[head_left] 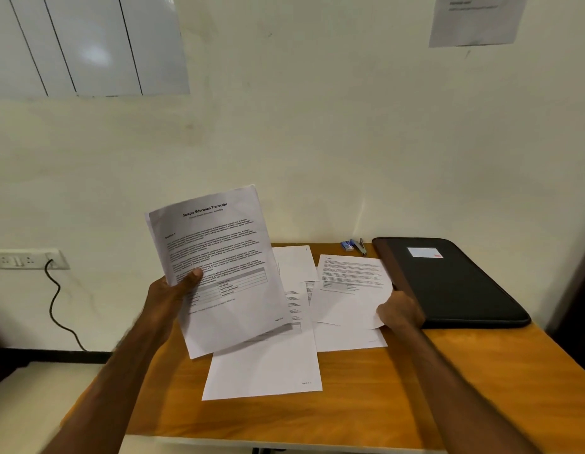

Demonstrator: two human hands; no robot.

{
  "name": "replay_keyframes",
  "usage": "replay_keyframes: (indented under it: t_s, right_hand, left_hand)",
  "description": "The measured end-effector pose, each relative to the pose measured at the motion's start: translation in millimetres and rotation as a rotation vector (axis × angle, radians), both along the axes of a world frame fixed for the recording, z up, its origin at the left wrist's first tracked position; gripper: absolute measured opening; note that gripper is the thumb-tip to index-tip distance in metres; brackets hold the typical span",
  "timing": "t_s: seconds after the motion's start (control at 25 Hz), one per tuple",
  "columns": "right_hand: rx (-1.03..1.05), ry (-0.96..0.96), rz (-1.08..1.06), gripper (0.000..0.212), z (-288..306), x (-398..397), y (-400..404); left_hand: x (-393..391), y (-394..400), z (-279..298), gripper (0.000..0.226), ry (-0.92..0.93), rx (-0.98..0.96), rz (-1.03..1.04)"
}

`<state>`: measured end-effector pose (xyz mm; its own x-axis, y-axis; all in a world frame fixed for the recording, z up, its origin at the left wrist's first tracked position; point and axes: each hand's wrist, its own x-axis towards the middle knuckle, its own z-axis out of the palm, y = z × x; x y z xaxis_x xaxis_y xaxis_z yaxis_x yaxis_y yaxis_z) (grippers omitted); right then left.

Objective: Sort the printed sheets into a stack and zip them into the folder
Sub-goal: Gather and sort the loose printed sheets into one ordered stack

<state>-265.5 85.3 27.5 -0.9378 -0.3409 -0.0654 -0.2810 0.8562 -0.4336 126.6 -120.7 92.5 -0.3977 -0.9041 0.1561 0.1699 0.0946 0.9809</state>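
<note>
Sheets (261,368) and black folder (455,283) on wooden table (448,388) against cream wall (317,142).

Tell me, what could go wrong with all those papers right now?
The left hand holds the raised printed transcript sheets by one edge only, so they might sag or slip out. The right hand is lifting a single white printed page by its corner, which might crease. Other loose white sheets lie overlapped near the front of the orange wooden table and could get knocked off.
</note>
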Motion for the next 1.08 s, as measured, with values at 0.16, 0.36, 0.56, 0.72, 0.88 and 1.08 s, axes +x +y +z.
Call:
replay_keyframes:
  t_s: [0.16, 0.36, 0.56, 0.72, 0.88, 1.08]
  right_hand:
    - [-0.420, -0.207, -0.079, 0.018, -15.9, -12.8, 7.5]
    - [-0.900, -0.454, -0.012, 0.013, 0.1, -1.6, 31.7]
    - [-1.132, -0.510, 0.030, 0.026, 4.5, 4.1, 48.8]
    - [-1.245, -0.594, 0.025, 0.031, 8.3, 0.0, 58.7]
    - [-1.271, -0.638, 0.059, 0.032, 10.8, -1.6, 63.3]
    - [-1.291, -0.692, 0.079, 0.031, 10.8, 0.1, 65.6]
  left_hand:
    - [-3.5, 2.1, 0.1, 0.050, 0.001, -0.007, 0.007]
    - [-10.9, 10.4, 4.0, 0.014, -0.023, -0.028, 0.016]
    - [-12.1, 12.5, 4.6, 0.031, -0.019, -0.016, -0.007]
    - [-11.4, 11.0, 3.1, 0.042, -0.004, -0.006, -0.006]
    - [-14.6, 14.1, 5.6, 0.047, 0.009, -0.011, -0.019]
    - [-16.6, 20.3, 10.4, 0.074, 0.002, -0.042, -0.049]
